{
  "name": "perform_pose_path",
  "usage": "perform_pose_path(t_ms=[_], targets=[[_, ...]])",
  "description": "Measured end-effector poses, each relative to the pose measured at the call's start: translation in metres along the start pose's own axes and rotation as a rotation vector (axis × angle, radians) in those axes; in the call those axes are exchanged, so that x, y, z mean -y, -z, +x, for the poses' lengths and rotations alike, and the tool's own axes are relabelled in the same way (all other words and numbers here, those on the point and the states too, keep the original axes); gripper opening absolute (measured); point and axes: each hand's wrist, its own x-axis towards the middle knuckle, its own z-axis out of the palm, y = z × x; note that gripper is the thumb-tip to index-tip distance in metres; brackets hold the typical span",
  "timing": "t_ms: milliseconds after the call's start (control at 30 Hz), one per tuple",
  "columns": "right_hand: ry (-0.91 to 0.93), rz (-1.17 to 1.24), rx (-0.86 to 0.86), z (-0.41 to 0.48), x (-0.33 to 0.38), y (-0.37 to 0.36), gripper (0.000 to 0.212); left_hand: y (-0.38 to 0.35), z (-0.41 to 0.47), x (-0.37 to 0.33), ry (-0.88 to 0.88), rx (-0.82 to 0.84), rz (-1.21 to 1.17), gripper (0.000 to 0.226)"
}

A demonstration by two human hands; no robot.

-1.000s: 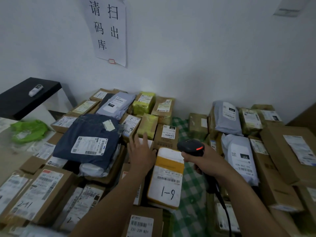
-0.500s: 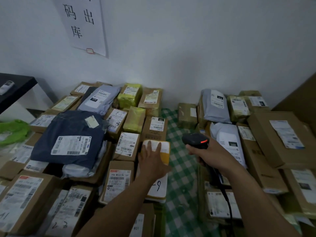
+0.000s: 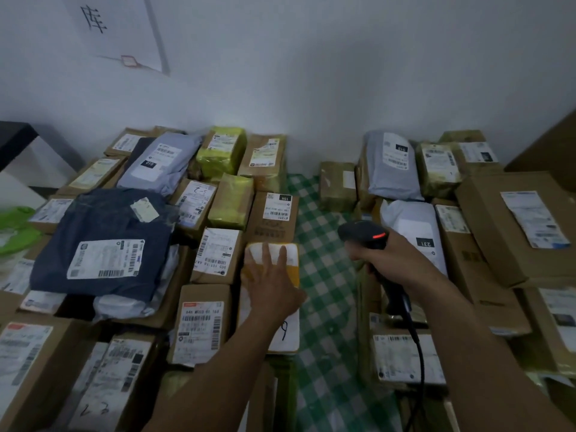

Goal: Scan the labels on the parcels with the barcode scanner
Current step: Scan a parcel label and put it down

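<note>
many boxes (image 3: 274, 213) crowd the checked cloth (image 3: 324, 322); my left grip (image 3: 274, 288) lies flat on a yellow parcel (image 3: 294, 271), right grip (image 3: 392, 260) wraps the scanner (image 3: 363, 233).

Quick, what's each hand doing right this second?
Left hand: open, straight fingers resting flat on the white-and-yellow padded parcel.
Right hand: closed around the black corded barcode scanner.
</note>
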Motion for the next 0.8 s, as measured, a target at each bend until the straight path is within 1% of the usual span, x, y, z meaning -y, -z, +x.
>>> perform_pose_path(t_ms=[100, 167, 200, 333, 400, 467, 500, 567, 600, 700, 800], targets=[[-0.020, 0.026, -0.006, 0.010, -0.005, 0.006, 0.032, -0.002, 0.019, -0.019, -0.110, -0.040, -0.060, 0.108], [-0.035, 0.048, -0.033, 0.017, -0.009, 0.017, 0.038, 0.001, 0.045, -0.040, -0.217, -0.106, -0.172, 0.097], [-0.040, 0.060, -0.052, 0.021, -0.011, 0.025, 0.039, 0.005, 0.060, -0.053, -0.238, -0.117, -0.260, 0.088], [-0.040, 0.093, -0.092, 0.046, -0.012, 0.046, 0.030, 0.032, 0.120, -0.102, -0.234, -0.035, -0.517, 0.050], [-0.041, 0.098, -0.085, 0.062, -0.013, 0.051, 0.028, 0.032, 0.151, -0.117, -0.190, 0.047, -0.609, 0.042], [-0.048, 0.095, -0.074, 0.079, -0.014, 0.053, 0.027, 0.022, 0.183, -0.128, -0.172, 0.083, -0.607, 0.044], [-0.052, 0.093, -0.074, 0.087, -0.015, 0.054, 0.027, 0.014, 0.199, -0.134, -0.178, 0.101, -0.602, 0.049], [-0.066, 0.103, -0.074, 0.100, -0.017, 0.057, 0.028, -0.008, 0.230, -0.137, -0.117, 0.132, -0.602, 0.068], [-0.071, 0.107, -0.071, 0.104, -0.017, 0.058, 0.030, -0.022, 0.248, -0.137, -0.086, 0.141, -0.618, 0.072], [-0.086, 0.108, -0.061, 0.117, -0.022, 0.062, 0.033, -0.031, 0.269, -0.142, -0.072, 0.131, -0.705, 0.072], [-0.103, 0.112, -0.074, 0.126, -0.030, 0.064, 0.040, -0.035, 0.277, -0.149, -0.062, 0.167, -0.857, 0.056]])
